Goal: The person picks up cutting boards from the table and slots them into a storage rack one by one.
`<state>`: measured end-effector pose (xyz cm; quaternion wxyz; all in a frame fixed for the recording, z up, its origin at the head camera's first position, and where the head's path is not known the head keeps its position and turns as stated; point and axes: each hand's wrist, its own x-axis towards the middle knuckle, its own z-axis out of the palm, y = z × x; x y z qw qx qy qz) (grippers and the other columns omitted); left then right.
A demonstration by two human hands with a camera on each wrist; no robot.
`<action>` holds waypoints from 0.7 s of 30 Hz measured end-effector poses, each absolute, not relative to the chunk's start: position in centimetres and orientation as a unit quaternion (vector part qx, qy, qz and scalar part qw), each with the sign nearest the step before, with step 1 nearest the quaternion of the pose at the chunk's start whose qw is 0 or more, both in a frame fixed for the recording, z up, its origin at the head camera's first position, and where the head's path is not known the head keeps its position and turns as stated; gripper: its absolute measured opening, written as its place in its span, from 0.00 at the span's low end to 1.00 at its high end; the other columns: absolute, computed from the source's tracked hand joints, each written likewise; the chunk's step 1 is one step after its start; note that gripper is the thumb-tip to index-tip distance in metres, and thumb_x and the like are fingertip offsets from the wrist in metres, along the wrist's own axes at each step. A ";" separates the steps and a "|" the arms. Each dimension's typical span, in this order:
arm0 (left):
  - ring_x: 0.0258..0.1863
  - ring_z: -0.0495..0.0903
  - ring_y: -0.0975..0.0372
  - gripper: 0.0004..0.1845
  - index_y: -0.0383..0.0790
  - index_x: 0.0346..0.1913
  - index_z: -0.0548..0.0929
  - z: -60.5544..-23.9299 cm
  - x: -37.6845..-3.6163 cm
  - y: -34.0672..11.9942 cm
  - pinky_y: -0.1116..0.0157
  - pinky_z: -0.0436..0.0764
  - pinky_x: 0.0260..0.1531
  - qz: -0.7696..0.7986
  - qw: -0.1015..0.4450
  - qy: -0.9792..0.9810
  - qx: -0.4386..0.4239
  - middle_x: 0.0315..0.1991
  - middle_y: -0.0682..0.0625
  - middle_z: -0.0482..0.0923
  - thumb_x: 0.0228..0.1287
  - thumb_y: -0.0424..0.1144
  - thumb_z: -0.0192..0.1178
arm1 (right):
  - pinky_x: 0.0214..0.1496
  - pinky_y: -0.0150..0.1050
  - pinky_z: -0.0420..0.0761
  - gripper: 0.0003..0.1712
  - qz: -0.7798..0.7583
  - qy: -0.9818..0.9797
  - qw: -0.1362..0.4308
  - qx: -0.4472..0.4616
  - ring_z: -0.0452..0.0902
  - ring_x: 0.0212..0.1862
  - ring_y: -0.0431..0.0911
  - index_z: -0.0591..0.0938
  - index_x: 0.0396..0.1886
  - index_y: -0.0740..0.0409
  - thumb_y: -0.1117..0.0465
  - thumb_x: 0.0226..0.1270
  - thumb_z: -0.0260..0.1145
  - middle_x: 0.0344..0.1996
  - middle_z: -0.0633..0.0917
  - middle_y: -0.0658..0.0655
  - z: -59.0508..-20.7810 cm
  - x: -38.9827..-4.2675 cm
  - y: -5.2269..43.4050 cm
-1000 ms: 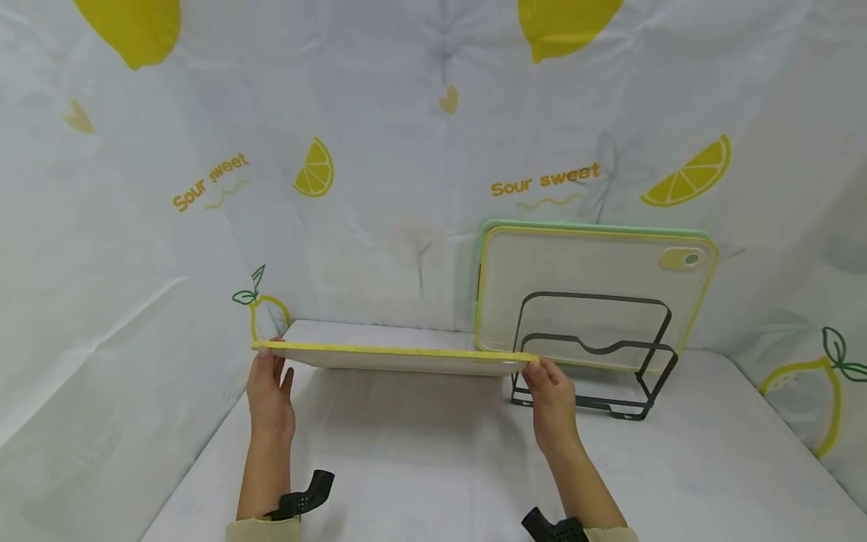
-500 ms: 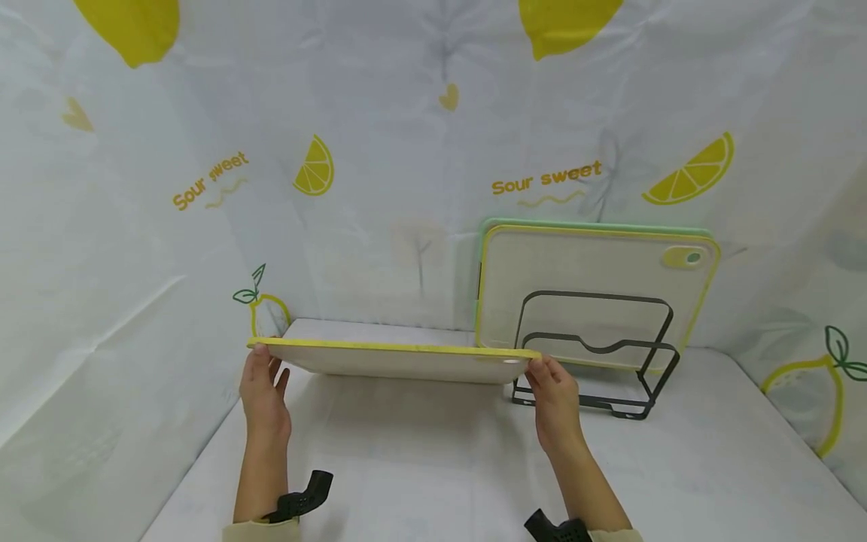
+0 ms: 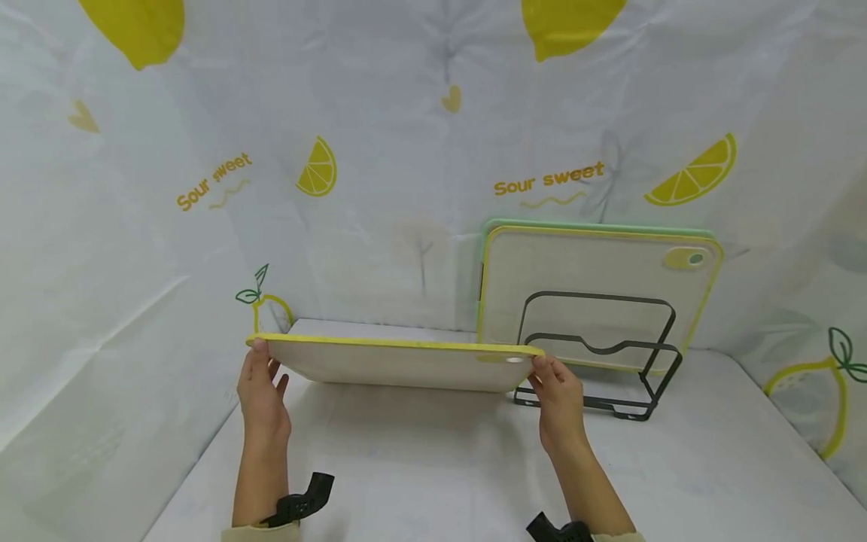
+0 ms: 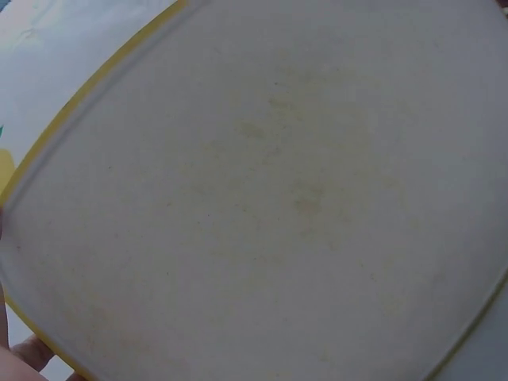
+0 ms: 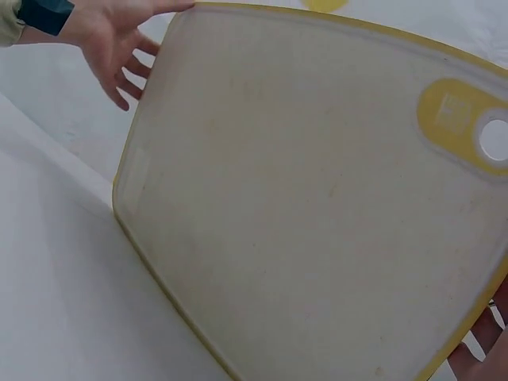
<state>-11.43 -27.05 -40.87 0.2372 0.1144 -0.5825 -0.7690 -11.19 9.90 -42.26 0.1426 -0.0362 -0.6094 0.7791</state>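
Observation:
A white cutting board (image 3: pixel 400 366) with a yellow rim is between my two hands, tilted so that its broad face shows toward me. My left hand (image 3: pixel 263 395) grips its upper left corner, fingers behind and below the rim. At the upper right corner my right hand (image 3: pixel 561 399) pinches the rim, near the yellow patch with a handle hole (image 5: pixel 452 119). The board's face (image 4: pixel 254 190) fills most of the left wrist view and bears faint yellowish stains. Whether its lower edge touches the table, I cannot tell.
A black wire rack (image 3: pixel 596 296) stands at the right, partly behind my right hand. Another yellow-rimmed cutting board (image 3: pixel 576 263) stands upright at it, with a green-edged board (image 3: pixel 596 224) behind. White lemon-print sheeting (image 3: pixel 406 98) rises behind the white table (image 3: pixel 420 467).
The held cutting board has tilted further, its upper edge rising slightly and more of its face and handle hole showing. My left hand has shifted a little left and up.

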 end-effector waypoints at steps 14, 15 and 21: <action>0.81 0.48 0.45 0.32 0.46 0.70 0.67 -39.6 -11.2 -26.7 0.42 0.44 0.79 -0.770 0.235 -0.581 0.117 0.76 0.44 0.56 0.75 0.63 0.47 | 0.78 0.46 0.67 0.11 0.766 -0.628 0.130 -0.055 0.74 0.57 0.38 0.84 0.39 0.48 0.47 0.76 0.62 0.48 0.79 0.42 -41.1 -10.8 9.9; 0.81 0.47 0.46 0.31 0.46 0.69 0.67 -39.6 -11.2 -26.6 0.42 0.44 0.79 -0.770 0.235 -0.581 0.118 0.76 0.44 0.56 0.75 0.63 0.47 | 0.77 0.44 0.69 0.12 0.762 -0.631 0.133 -0.049 0.74 0.58 0.38 0.84 0.41 0.48 0.48 0.76 0.61 0.48 0.80 0.42 -41.2 -10.8 9.9; 0.81 0.48 0.46 0.28 0.49 0.64 0.69 -40.0 -11.1 -26.8 0.43 0.44 0.79 -0.769 0.230 -0.583 0.125 0.75 0.45 0.57 0.74 0.65 0.48 | 0.61 0.25 0.79 0.10 0.737 -0.649 0.188 0.008 0.78 0.56 0.34 0.84 0.44 0.49 0.58 0.79 0.56 0.46 0.83 0.42 -43.4 -11.3 10.5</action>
